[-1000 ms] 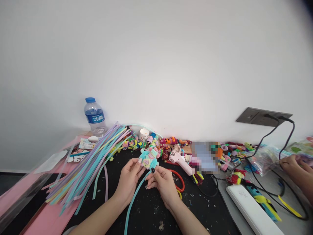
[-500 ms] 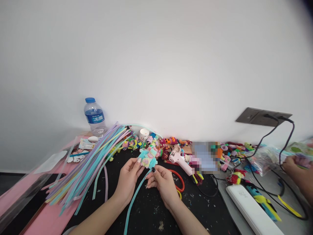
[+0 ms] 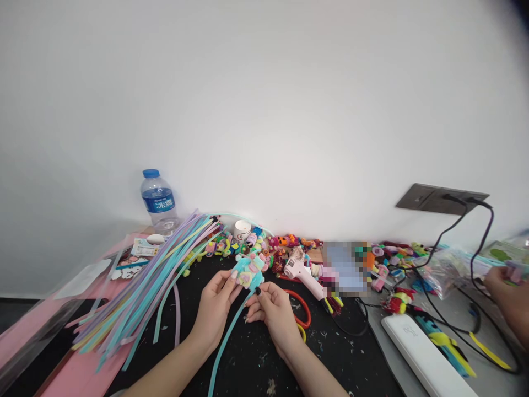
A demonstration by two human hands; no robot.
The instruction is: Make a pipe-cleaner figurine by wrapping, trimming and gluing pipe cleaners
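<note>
Between my hands is a small fuzzy pipe-cleaner figure (image 3: 250, 271) in turquoise, pink and yellow. My left hand (image 3: 217, 303) pinches its left side between thumb and fingers. My right hand (image 3: 270, 314) grips its lower right edge, with the thumb at the bottom. A long turquoise pipe cleaner (image 3: 225, 342) hangs from the figure's underside and curves down toward me, past the inner side of my left wrist. Its upper end is hidden at the figure and my fingertips.
Loose pastel pipe cleaners (image 3: 144, 298) lie at left, below a water bottle (image 3: 159, 201). A pink glue gun (image 3: 305, 274) rests behind my right hand. Several fuzzy figures line the wall. A white power bank (image 3: 425, 353) and black cables are at right, near another person's hand (image 3: 506, 289).
The view has shifted slightly. The figure stays in both my hands, sitting a little lower. At right, the other person's hand has moved slightly.
</note>
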